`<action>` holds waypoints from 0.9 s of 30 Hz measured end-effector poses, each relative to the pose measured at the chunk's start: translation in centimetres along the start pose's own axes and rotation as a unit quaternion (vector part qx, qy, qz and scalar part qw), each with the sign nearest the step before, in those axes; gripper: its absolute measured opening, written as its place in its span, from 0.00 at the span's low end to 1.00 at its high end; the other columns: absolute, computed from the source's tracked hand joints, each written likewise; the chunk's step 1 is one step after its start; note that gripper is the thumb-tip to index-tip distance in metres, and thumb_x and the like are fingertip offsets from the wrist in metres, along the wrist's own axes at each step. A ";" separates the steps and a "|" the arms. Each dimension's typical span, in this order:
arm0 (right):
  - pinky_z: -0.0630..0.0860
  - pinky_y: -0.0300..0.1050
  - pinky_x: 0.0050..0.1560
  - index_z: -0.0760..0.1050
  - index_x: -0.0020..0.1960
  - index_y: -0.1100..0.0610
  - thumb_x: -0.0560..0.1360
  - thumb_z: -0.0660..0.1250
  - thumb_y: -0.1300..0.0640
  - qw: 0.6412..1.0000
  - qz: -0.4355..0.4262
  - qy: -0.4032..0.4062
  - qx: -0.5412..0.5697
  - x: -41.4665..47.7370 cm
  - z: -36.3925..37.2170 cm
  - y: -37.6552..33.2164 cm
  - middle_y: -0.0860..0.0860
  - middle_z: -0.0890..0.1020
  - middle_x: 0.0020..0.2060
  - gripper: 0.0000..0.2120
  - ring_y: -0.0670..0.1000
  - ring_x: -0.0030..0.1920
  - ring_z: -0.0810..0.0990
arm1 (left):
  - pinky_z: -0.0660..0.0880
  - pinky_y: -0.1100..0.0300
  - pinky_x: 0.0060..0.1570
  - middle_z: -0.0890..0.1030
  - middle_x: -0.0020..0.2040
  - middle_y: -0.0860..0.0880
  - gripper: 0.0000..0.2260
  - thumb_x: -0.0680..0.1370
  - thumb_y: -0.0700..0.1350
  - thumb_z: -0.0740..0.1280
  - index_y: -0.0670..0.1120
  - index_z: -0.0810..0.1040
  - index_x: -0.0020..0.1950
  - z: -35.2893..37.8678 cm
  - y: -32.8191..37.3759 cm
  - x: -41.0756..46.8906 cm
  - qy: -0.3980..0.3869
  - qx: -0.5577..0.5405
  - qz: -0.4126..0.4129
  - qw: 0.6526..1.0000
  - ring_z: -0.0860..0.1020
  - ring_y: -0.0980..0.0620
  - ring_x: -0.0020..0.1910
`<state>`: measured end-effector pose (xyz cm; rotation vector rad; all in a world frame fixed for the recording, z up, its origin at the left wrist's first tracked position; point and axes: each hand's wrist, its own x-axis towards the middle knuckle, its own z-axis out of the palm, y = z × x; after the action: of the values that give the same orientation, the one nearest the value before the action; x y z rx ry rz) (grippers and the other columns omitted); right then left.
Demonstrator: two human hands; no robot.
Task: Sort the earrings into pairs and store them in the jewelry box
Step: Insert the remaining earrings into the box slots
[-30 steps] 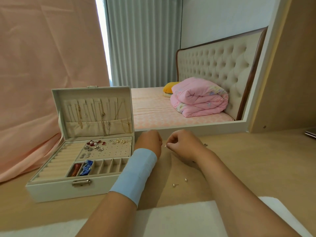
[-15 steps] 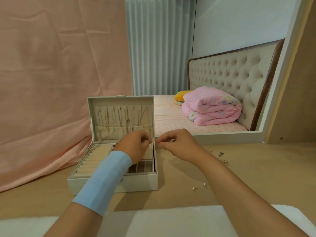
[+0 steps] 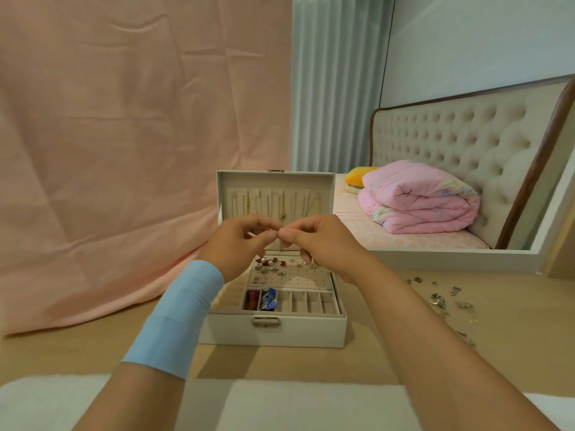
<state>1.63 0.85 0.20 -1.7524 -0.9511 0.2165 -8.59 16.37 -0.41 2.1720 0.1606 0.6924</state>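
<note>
**Pinching fingertip to fingertip over the open box**

Held the left hand (image 3: pixel 239 244) and the right hand (image 3: pixel 320 244) up above the cream leatherette jewelry box (image 3: pixel 298 334), thumb pressed to forefinger on each, the two pinches touching tip to tip. Curled the remaining fingers loosely underneath. Could not tell what sat in either pinch: too small to make out. Wore a smooth light-blue band (image 3: pixel 177 315) round the left wrist.

Found the box on the pale wooden table (image 3: pixel 404 353), hinged lid (image 3: pixel 275 177) upright, thin chains (image 3: pixel 281 209) hung against its padded inside. Saw small stud earrings (image 3: pixel 270 269), some red, some pearly, some metallic, pinned to the perforated beige panel at the back of the tray. Saw reddish-brown pieces (image 3: pixel 252 301) and a shiny blue piece (image 3: pixel 269 298) in the two leftmost slots of the front row, and ribbed ring rolls (image 3: pixel 231 295) along the left. Noted loose metallic earrings (image 3: pixel 438 301) scattered on the wood well to the right of the box, apart from both hands. Saw creased pink cloth (image 3: pixel 124 150) behind and a soft white mat (image 3: pixel 280 405) at the near edge.
</note>
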 end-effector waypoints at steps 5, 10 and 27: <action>0.69 0.37 0.27 0.85 0.50 0.54 0.78 0.71 0.48 0.998 0.030 0.001 0.053 0.6 1.3 0.5 0.48 0.86 0.40 0.10 0.47 0.28 0.74 | 0.72 0.67 0.36 0.83 0.42 0.55 0.03 0.78 0.47 0.69 0.54 0.83 0.47 -0.3 -0.9 0.2 0.009 -0.028 -0.015 0.999 0.78 0.61 0.33; 0.71 0.34 0.26 0.84 0.51 0.53 0.76 0.74 0.55 0.996 -0.011 0.063 0.054 0.6 1.2 0.9 0.51 0.87 0.42 0.05 0.51 0.28 0.78 | 0.76 0.60 0.40 0.83 0.43 0.52 0.04 0.78 0.48 0.68 0.50 0.82 0.48 1.1 -1.4 0.5 0.022 -0.030 -0.053 0.998 0.79 0.56 0.34; 0.75 0.42 0.49 0.86 0.49 0.45 0.76 0.74 0.51 0.960 -0.034 0.086 -0.265 1.1 0.5 3.9 0.40 0.85 0.46 0.04 0.40 0.47 0.80 | 0.75 0.65 0.38 0.86 0.41 0.53 0.03 0.75 0.47 0.73 0.49 0.82 0.46 1.7 -1.9 0.1 0.034 -0.025 -0.128 0.991 0.81 0.58 0.32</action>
<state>3.99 1.53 -3.01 -2.1761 -0.9979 -0.2575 -7.38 16.49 -2.67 2.0337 0.4445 0.6174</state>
